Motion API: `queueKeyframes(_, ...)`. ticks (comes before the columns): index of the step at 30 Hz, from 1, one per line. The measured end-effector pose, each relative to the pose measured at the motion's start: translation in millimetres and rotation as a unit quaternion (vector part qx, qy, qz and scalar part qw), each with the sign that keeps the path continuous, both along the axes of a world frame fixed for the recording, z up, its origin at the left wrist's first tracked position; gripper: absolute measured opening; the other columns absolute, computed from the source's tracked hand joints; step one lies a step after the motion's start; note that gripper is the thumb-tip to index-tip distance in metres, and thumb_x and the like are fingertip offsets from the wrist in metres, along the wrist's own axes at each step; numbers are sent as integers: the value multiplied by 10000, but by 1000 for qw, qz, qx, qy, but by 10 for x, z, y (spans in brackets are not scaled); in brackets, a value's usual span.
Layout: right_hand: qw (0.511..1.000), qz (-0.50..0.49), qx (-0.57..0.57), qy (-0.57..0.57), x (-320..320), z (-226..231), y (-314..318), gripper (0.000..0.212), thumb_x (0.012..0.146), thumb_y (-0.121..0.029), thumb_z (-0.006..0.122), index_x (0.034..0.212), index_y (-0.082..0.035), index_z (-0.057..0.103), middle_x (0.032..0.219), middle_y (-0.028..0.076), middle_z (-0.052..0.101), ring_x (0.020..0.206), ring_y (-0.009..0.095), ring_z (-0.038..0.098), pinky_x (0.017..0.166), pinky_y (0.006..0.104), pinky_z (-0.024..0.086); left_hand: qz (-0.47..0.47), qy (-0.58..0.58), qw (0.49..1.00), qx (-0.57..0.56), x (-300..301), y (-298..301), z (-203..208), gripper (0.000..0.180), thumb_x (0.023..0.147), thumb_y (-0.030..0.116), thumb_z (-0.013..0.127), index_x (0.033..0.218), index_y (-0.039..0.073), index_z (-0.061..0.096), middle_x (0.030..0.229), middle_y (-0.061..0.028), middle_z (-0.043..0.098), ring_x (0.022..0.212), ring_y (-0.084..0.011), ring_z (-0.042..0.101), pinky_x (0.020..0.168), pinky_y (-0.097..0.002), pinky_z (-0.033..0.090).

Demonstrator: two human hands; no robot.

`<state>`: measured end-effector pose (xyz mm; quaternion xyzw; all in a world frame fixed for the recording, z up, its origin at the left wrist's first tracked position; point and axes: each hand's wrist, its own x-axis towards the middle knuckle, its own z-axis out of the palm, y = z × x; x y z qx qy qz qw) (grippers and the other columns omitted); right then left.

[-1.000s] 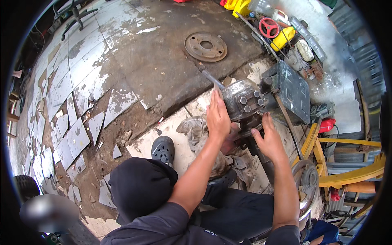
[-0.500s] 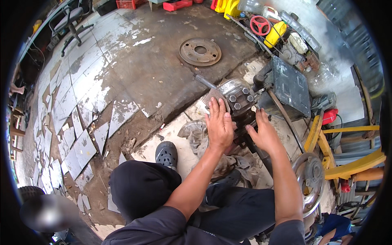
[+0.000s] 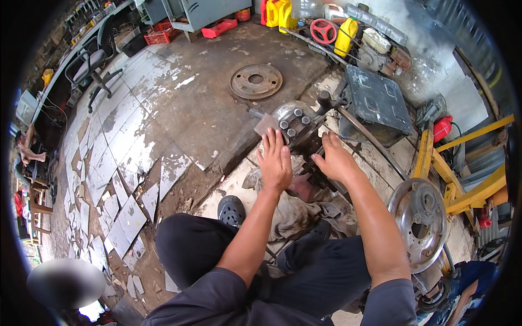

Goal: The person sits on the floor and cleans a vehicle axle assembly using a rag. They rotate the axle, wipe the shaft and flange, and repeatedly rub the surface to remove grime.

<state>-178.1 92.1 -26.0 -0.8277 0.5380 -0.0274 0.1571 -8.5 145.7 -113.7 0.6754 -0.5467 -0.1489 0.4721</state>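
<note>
Head view: bolted metal housing (image 3: pixel 294 122) located just above frame centre. Left hand (image 3: pixel 277 167), at centre, unclenched, fingers extended, fingertips at a flat brown pad (image 3: pixel 265 124) by the housing's left side. Right hand (image 3: pixel 338 158), right of centre, unclenched, thumb spread, near the housing; contact cannot be determined. Grey rag (image 3: pixel 291 218) noted lower centre.

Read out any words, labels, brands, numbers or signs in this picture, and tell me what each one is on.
No text can be read in this view.
Gray cabinet: any marking is too small to read.
Yellow jug by the wall: no readable label.
Dark box: no readable text on its lid.
Bolted metal part by the hands: no readable marking.
</note>
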Motion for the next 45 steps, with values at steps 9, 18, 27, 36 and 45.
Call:
queueKeyframes(9,1000,13,-1,-7,-39,-3,-15,744,936,-327,616,1480,82,317,1532,320,305,1428,451,315,1162,447,332,-13,14,1000,10,21,-15,68,617,1068,449,250,1544,62,320,1628,-151,243,1518,-367,156,1167,-622,74)
queueKeyframes(18,1000,9,13,-9,-34,35,9,720,935,-313,614,1470,77,333,1529,319,314,1431,438,319,1158,443,341,-11,39,999,11,-55,37,2,597,1071,443,251,1561,105,299,1643,-143,204,1523,-369,126,1168,-616,67)
queueKeyframes(27,1000,9,15,-24,-44,37,-2,727,935,-318,614,1475,76,328,1538,314,301,1436,430,314,1163,441,332,-11,66,998,-20,-9,-52,-1,641,1061,476,281,1551,63,299,1640,-148,211,1523,-367,131,1161,-628,65)
queueKeyframes(36,999,21,-4,-42,-83,-15,-29,717,930,-312,623,1468,71,343,1537,319,299,1438,440,306,1161,442,334,-17,73,997,9,58,-75,108,632,1066,484,245,1556,90,303,1643,-149,198,1521,-366,139,1169,-613,41)
queueKeyframes(45,999,13,10,-29,-95,3,-11,725,944,-341,594,1481,67,327,1552,310,281,1446,426,299,1167,434,327,8,128,992,4,-55,-143,133,630,1073,481,225,1556,84,302,1653,-105,189,1533,-338,99,1173,-604,41)
